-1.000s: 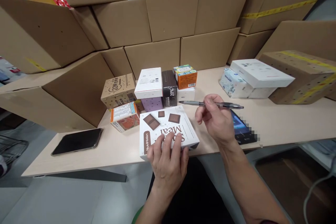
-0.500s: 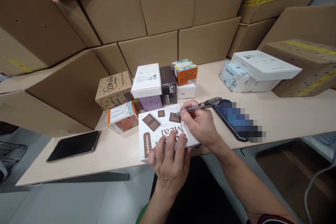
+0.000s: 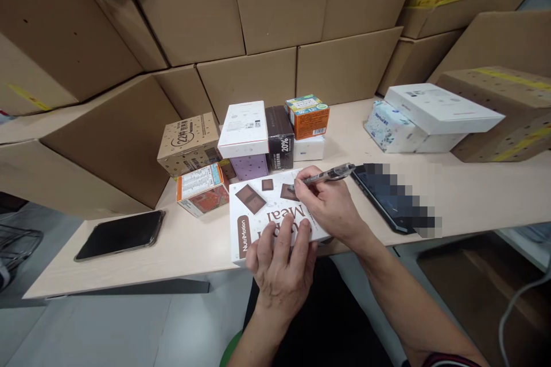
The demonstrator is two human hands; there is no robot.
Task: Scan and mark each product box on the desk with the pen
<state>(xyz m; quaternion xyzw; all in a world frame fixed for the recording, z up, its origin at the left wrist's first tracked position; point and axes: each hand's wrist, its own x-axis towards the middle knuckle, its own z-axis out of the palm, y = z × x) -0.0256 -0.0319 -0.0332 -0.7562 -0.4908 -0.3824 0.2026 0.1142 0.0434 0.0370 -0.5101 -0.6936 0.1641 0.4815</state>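
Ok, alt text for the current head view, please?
A right hand holds a pen with its tip at a white carton, while the left hand rests on it. Small boxes stand beyond on a table, with a phone to the left, a partly pixelated device to the right and stacked cardboard boxes behind.

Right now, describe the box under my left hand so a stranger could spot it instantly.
Find the pale table before the wall of cardboard cartons. At its near edge, a flat white box lies under the left hand, while the right hand holds a pen there. Unlike the boxes behind it, its top shows brown chocolate pieces and a "NutriMotion" label.
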